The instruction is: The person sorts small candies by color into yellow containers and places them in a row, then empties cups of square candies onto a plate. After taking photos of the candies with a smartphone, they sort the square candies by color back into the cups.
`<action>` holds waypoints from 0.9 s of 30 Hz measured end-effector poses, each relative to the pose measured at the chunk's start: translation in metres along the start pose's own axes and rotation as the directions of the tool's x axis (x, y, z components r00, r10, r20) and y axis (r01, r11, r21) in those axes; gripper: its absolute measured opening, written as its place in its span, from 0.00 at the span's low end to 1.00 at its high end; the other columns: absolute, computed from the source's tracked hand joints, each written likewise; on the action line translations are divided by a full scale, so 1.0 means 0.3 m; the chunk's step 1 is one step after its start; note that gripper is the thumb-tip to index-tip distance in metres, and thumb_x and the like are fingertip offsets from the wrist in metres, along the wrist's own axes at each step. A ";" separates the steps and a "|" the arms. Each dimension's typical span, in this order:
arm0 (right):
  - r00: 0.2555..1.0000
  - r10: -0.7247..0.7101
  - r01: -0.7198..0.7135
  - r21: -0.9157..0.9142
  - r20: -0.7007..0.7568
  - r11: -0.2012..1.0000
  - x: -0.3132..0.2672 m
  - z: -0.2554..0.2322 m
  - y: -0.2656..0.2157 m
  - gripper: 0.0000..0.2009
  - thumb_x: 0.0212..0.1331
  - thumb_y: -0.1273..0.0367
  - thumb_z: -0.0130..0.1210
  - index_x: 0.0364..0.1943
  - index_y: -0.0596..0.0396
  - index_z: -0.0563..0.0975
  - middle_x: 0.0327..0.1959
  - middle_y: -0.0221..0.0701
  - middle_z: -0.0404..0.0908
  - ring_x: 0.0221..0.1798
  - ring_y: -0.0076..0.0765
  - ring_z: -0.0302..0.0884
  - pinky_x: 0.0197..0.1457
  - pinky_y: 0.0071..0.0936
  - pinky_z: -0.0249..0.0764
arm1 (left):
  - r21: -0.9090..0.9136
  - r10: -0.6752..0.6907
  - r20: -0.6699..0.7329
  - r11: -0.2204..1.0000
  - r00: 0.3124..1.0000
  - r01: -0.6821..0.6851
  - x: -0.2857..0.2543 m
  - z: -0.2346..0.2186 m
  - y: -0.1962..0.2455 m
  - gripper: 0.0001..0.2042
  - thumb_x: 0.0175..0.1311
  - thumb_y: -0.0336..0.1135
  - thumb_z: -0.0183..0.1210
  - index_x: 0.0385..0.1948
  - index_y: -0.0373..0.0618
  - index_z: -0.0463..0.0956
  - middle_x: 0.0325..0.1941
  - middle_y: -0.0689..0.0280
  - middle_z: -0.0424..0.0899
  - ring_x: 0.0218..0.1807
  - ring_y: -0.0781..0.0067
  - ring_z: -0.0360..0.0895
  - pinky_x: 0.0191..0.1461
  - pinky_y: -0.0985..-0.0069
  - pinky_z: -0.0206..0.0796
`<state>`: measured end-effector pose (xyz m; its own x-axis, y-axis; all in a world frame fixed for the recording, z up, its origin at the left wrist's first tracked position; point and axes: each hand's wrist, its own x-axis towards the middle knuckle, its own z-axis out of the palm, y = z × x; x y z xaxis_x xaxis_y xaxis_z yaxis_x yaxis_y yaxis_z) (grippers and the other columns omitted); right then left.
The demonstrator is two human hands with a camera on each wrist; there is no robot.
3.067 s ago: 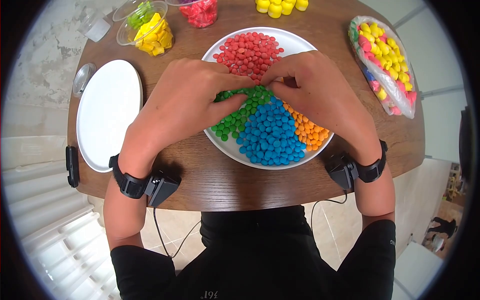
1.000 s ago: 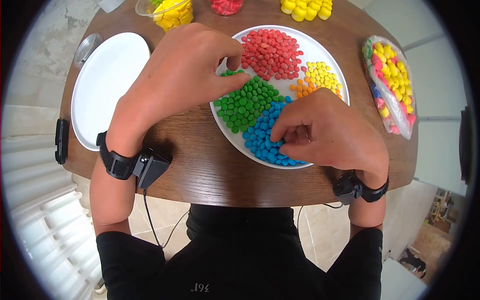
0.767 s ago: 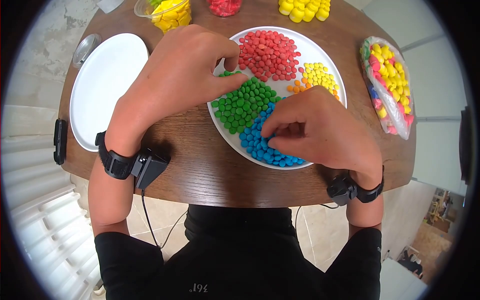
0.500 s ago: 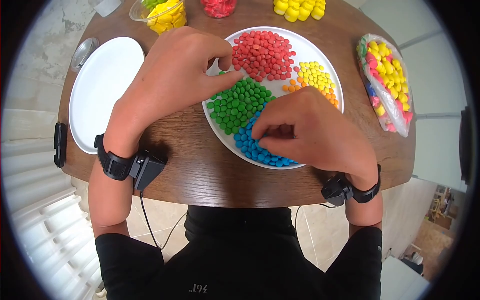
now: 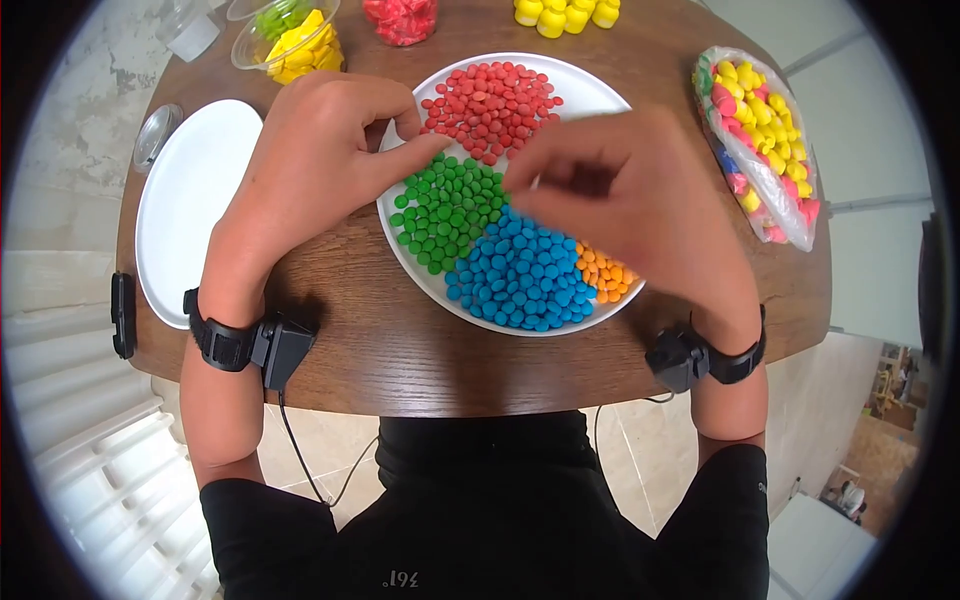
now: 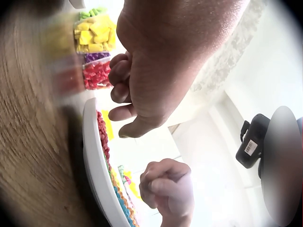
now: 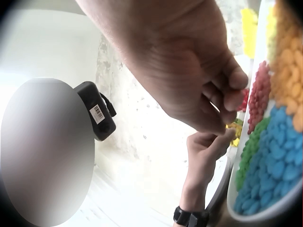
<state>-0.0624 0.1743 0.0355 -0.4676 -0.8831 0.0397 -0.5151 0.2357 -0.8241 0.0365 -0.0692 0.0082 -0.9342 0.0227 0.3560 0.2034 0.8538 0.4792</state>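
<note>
A white plate (image 5: 592,93) holds candies sorted by colour: red (image 5: 490,100) at the far side, green (image 5: 445,210) left, blue (image 5: 525,275) near, orange (image 5: 605,272) right. My left hand (image 5: 420,138) sits at the plate's far-left rim with its fingers curled. Its thumb reaches in between green and red, and nothing shows in its grasp. The left wrist view shows that hand (image 6: 120,113) over the plate's edge (image 6: 97,165). My right hand (image 5: 535,180) is blurred and hovers above the plate's middle. Its fingertips (image 7: 232,99) are pinched together, and what lies between them is hidden.
An empty white plate (image 5: 190,210) lies to the left, with a clear lid (image 5: 155,145) beside it. Tubs of yellow-green (image 5: 295,45) and red (image 5: 400,18) sweets and loose yellow pieces (image 5: 560,12) line the far edge. A bag of mixed sweets (image 5: 765,135) lies to the right.
My right hand has lifted off the blue pile and moved up toward the plate's middle, uncovering the blue and orange candies and covering the yellow ones. The left hand keeps its place.
</note>
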 end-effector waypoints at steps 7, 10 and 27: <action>0.879 -0.133 0.016 -0.248 -0.459 0.969 0.066 -0.081 0.141 0.04 0.62 0.76 0.68 0.38 0.62 0.87 0.24 0.18 0.79 0.28 0.09 0.69 0.32 0.15 0.64 | 0.003 -0.026 0.015 1.000 1.000 0.026 0.002 0.002 0.008 0.13 0.62 0.31 0.73 0.23 0.37 0.78 0.18 0.69 0.75 0.20 0.82 0.66 0.26 0.78 0.55; 0.862 -0.119 0.031 -0.183 -0.493 0.983 0.083 -0.106 0.192 0.03 0.63 0.76 0.67 0.38 0.62 0.87 0.26 0.20 0.82 0.29 0.10 0.72 0.33 0.14 0.67 | -0.020 -0.024 0.010 0.999 1.000 0.025 0.004 0.012 0.006 0.14 0.62 0.31 0.73 0.23 0.37 0.77 0.17 0.69 0.74 0.20 0.82 0.65 0.26 0.77 0.55; 0.877 -0.157 -0.123 -0.529 -0.454 0.840 0.341 -0.280 0.298 0.21 0.56 0.60 0.66 0.50 0.60 0.87 0.46 0.55 0.88 0.53 0.63 0.85 0.61 0.48 0.79 | -0.014 0.032 -0.092 0.999 0.995 -0.034 0.004 0.006 0.028 0.09 0.61 0.35 0.74 0.38 0.44 0.85 0.16 0.68 0.69 0.20 0.77 0.66 0.27 0.72 0.58</action>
<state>-0.2165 0.1391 0.0134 -0.6553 -0.6277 0.4203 -0.7548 0.5216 -0.3979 0.0366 -0.0610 0.0111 -0.8961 0.0024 0.4438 0.2391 0.8451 0.4782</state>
